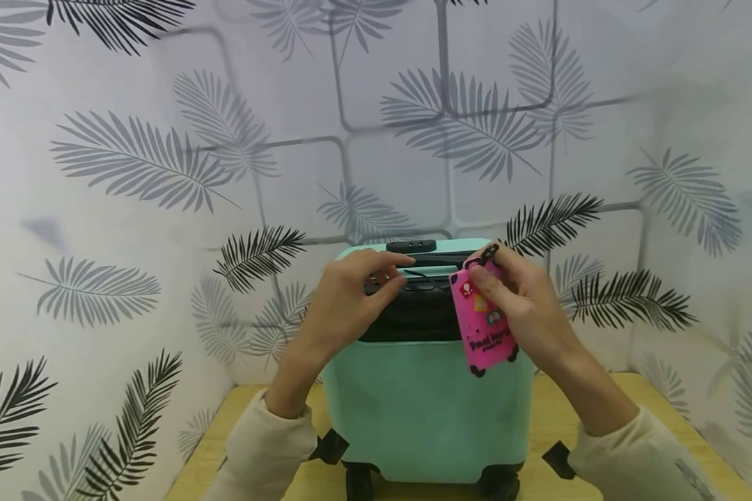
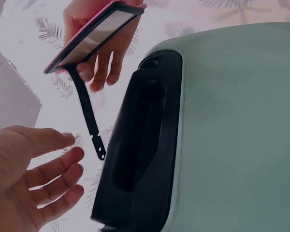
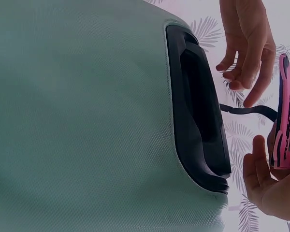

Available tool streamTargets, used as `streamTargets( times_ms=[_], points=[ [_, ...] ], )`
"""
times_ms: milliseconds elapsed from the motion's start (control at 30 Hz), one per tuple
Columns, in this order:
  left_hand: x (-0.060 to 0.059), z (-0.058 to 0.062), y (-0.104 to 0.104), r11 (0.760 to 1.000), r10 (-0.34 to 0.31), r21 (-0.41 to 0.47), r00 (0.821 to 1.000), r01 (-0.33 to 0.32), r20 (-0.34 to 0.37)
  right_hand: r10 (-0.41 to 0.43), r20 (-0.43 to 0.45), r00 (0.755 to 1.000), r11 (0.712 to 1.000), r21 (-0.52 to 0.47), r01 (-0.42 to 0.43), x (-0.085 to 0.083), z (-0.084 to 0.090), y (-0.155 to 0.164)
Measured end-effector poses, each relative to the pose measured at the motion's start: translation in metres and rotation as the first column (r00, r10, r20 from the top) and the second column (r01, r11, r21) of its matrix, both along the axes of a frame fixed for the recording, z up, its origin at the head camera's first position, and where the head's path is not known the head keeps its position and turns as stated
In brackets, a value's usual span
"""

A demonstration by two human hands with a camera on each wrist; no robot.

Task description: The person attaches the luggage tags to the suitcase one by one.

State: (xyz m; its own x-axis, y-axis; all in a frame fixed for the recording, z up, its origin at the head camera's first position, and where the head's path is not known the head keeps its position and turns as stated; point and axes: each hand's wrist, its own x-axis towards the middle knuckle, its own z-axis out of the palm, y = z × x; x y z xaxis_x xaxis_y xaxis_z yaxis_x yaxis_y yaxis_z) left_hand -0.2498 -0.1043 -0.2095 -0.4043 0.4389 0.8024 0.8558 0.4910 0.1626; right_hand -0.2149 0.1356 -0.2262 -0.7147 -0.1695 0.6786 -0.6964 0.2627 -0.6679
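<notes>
The right hand pinches a pink luggage tag between thumb and fingers, holding it upright just in front of the top of a mint-green suitcase, while the left hand hovers with loosely spread fingers over the suitcase's black handle recess, gripping nothing. In the left wrist view the tag's clear-window back faces the camera and its thin black strap hangs free, the tip dangling in the gap between the left fingers and the black carry handle, touching neither as far as can be seen. The right wrist view shows the same strap stretching from the tag toward the handle, ending short of it. Judging from this, the work is at an early stage: the tag is picked up and brought to the handle, but the strap is not yet threaded under the handle, looped through itself or fastened. The suitcase stands on its wheels on a wooden table against leaf-patterned wallpaper.
</notes>
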Motion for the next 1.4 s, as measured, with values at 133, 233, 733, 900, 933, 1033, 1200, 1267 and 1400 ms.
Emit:
streamTargets(
  times_ms=[133, 233, 733, 900, 933, 1033, 1200, 1267, 1400],
  points=[
    [-0.003, 0.000, 0.008, 0.999, -0.008, -0.045, 1.000, 0.007, -0.008, 0.008, 0.009, 1.000, 1.000, -0.014, -0.008, -0.004, 0.002, -0.002],
    [-0.005, -0.001, 0.013, 0.997, 0.012, -0.072, 1.000, -0.014, -0.018, 0.014, 0.015, 1.000, 1.000, -0.026, -0.014, -0.007, 0.003, -0.003],
    [-0.011, -0.007, 0.022, 0.991, 0.106, -0.077, 0.993, -0.109, -0.044, 0.014, 0.007, 1.000, 0.998, -0.060, -0.013, -0.028, 0.011, -0.005],
    [-0.014, -0.011, 0.023, 0.985, 0.156, -0.063, 0.987, -0.158, -0.035, 0.010, 0.040, 0.999, 0.997, -0.077, -0.007, -0.034, 0.013, -0.008],
    [-0.015, -0.011, 0.023, 0.985, 0.163, -0.059, 0.986, -0.165, -0.033, 0.011, 0.046, 0.999, 0.997, -0.080, -0.007, -0.036, 0.013, -0.008],
    [-0.018, -0.013, 0.023, 0.984, 0.174, -0.045, 0.984, -0.175, -0.028, 0.012, 0.059, 0.998, 0.997, -0.077, -0.007, -0.039, 0.013, -0.009],
    [-0.021, -0.013, 0.025, 0.981, 0.194, -0.017, 0.980, -0.194, -0.037, -0.001, 0.063, 0.998, 0.999, -0.049, 0.004, -0.047, 0.014, -0.009],
    [-0.022, -0.012, 0.026, 0.977, 0.213, -0.008, 0.976, -0.214, -0.041, 0.003, 0.066, 0.998, 0.999, -0.041, 0.000, -0.050, 0.016, -0.009],
    [-0.025, -0.011, 0.026, 0.967, 0.255, -0.006, 0.966, -0.255, -0.033, 0.028, 0.078, 0.997, 0.999, -0.019, -0.027, -0.054, 0.020, -0.009]
  ],
)
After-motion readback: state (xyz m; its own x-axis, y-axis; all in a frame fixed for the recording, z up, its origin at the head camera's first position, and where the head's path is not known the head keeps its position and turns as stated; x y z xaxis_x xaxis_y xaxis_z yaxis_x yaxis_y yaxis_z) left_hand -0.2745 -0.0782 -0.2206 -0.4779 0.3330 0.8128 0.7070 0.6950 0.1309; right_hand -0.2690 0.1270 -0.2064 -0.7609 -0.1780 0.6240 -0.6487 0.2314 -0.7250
